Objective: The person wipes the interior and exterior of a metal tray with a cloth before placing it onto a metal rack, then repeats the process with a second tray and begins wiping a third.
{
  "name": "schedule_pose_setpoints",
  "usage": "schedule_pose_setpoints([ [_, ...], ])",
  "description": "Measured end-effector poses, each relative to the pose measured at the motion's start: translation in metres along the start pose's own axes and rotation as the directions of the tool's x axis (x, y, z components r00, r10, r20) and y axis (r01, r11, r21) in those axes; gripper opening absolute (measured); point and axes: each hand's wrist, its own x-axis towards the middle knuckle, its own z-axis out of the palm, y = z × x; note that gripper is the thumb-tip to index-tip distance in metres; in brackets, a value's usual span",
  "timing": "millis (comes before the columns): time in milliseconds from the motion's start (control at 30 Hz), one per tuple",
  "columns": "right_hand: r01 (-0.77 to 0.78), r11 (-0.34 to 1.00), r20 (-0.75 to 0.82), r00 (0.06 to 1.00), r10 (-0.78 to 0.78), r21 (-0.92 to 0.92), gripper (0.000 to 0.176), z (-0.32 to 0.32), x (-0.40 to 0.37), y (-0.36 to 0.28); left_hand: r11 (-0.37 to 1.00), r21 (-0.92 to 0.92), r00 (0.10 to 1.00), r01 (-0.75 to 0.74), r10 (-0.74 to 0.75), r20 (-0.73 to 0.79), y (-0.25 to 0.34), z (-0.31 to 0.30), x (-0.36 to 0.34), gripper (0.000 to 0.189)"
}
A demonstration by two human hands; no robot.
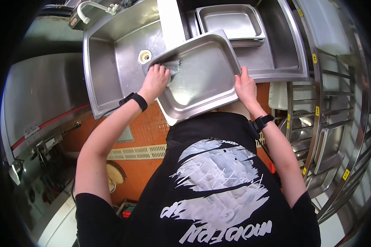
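Observation:
A shallow rectangular steel tray (206, 74) is tilted in front of my body, overlapping the front edges of two sinks. My left hand (156, 79) is closed on a pale grey cloth (173, 68) at the tray's left inner wall; part of the cloth spreads onto the tray floor. On the opposite side, my right hand (246, 87) grips the tray's right rim, fingers wrapped round the edge. Light reflects off the tray's inner surface.
The left sink (105, 61) has a drain (144, 57) and a white faucet (86, 12). Stacked trays (231, 24) sit in the right sink (272, 53). A metal rack (313, 94) holding more trays stands at the right. Below is an orange tiled floor (140, 123).

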Motion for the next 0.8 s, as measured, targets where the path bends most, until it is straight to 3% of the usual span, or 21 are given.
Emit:
schedule_pose_setpoints([
  [67,0.032,0.999,-0.008,0.999,-0.032,-0.008,0.027,-0.001,0.002,0.002,0.999,-0.02,0.999,0.024,-0.024,0.027,0.014,0.001,-0.006,0.031],
  [133,0.053,0.998,-0.009,0.999,-0.054,-0.017,0.026,-0.002,0.003,0.003,0.984,-0.175,0.982,0.017,0.016,0.188,0.031,-0.015,-0.014,0.037],
  [200,0.074,0.997,0.007,0.997,-0.074,-0.029,0.027,-0.003,0.004,0.002,0.872,-0.487,0.965,-0.053,0.17,0.201,0.047,-0.008,-0.024,0.04],
  [233,0.067,0.997,0.001,0.998,-0.067,-0.034,0.027,-0.003,0.004,0.002,0.759,-0.632,0.913,-0.155,0.354,0.201,0.05,-0.004,-0.025,0.039],
  [333,0.03,0.996,0.067,0.997,-0.025,-0.079,0.028,-0.004,0.005,-0.001,0.705,-0.692,0.889,-0.152,0.404,0.216,0.048,-0.001,-0.024,0.037],
  [367,0.032,0.995,0.068,0.997,-0.025,-0.099,0.026,-0.004,0.006,-0.003,0.864,-0.488,0.922,-0.124,0.283,0.265,0.043,-0.001,-0.017,0.036],
  [400,0.035,0.992,0.073,0.997,-0.026,-0.118,0.024,-0.004,0.007,-0.004,0.961,-0.264,0.968,-0.087,0.144,0.205,0.033,-0.009,-0.012,0.033],
  [433,0.041,0.992,0.072,0.997,-0.032,-0.12,0.024,-0.007,0.006,0.001,0.994,0.058,0.971,-0.094,0.078,0.225,0.023,-0.018,0.004,0.032],
  [467,0.045,0.993,0.05,0.998,-0.04,-0.108,0.024,-0.006,0.004,0.001,0.983,0.178,0.991,-0.045,0.021,0.133,0.007,-0.016,0.012,0.028],
  [567,0.053,0.998,0.002,0.999,-0.053,-0.045,0.025,0.002,0.002,0.006,0.996,0.087,0.993,-0.038,0.028,0.113,-0.007,-0.013,0.019,0.023],
  [633,0.054,0.998,-0.025,0.998,-0.053,0.011,0.026,0.004,0.002,0.007,0.997,0.01,0.962,-0.081,0.076,0.263,0.01,-0.018,0.015,0.022],
  [667,0.071,0.996,-0.045,0.997,-0.069,0.059,0.026,0.004,0.0,0.01,0.997,0.007,0.96,-0.081,0.076,0.269,0.02,-0.021,0.013,0.022],
  [733,0.083,0.991,-0.067,0.995,-0.076,0.108,0.027,0.005,-0.002,0.009,0.935,-0.324,0.886,-0.145,0.269,0.378,0.039,-0.017,0.009,0.027],
  [800,0.007,0.986,-0.068,0.998,0.004,0.168,0.027,0.003,-0.005,0.006,0.774,-0.633,0.865,0.006,0.314,0.392,0.061,-0.012,0.002,0.031],
])
